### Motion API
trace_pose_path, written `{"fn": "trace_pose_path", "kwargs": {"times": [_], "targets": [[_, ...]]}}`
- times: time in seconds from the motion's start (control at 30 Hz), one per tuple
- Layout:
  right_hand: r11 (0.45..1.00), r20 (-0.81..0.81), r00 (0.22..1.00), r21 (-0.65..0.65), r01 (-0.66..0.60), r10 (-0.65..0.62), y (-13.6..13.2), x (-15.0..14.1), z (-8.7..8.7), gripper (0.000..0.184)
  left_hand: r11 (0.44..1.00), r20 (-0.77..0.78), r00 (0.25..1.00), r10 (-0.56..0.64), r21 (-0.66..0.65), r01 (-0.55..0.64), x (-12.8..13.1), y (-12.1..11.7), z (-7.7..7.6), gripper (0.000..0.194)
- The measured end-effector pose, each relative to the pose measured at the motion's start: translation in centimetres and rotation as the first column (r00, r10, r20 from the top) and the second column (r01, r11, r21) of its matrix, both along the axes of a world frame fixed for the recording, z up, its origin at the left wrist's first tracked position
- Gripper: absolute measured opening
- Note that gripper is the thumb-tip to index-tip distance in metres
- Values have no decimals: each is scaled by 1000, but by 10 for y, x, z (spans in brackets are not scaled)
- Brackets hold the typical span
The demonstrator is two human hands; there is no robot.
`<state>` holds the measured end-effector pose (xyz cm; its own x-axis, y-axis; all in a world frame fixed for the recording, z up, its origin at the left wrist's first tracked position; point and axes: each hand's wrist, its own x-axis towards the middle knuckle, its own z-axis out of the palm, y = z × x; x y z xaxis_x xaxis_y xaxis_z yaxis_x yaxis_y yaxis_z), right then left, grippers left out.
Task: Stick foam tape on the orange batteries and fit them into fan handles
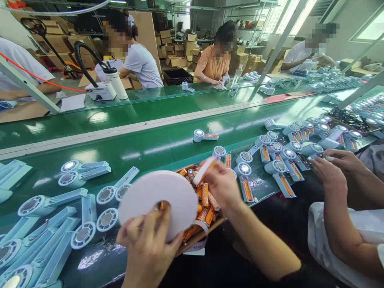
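A wide white roll of tape (pixel 180 196) is held up by my left hand (pixel 150 236), its fingers hooked at the centre hole. Just right of the roll, my right hand (pixel 223 186) pinches an orange battery with a white strip on it (pixel 204 171). Below both hands, a cardboard box (pixel 220 220) holds many orange wrapped batteries (pixel 205 195). A loose end of tape (pixel 202 227) curls down from the roll's lower right. Pale blue handheld fan housings (pixel 106 220) lie left of the roll, their handle channels exposed.
A green conveyor belt (pixel 156 154) crosses in front, bearing one fan housing (pixel 198 136). More fan housings with orange batteries (pixel 277 166) crowd the right. A co-worker's hands (pixel 330 168) work beside me. Other people sit across the belt, near a white fume extractor (pixel 100 91).
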<state>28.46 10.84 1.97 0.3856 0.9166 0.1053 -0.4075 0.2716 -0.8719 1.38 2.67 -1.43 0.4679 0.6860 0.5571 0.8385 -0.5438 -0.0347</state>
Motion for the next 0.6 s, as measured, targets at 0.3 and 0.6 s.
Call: {"fn": "trace_pose_path", "kwargs": {"times": [0.3,0.6], "targets": [[955,154,942,75,288,-297,-7,101,32,46,695,247,952,-183,-652,303,-16,100,61,70],[737,325,794,-306,602,-514,-66,120,-13,39,525,-425,869,253,-694,-493,-66,184,39,54]]}}
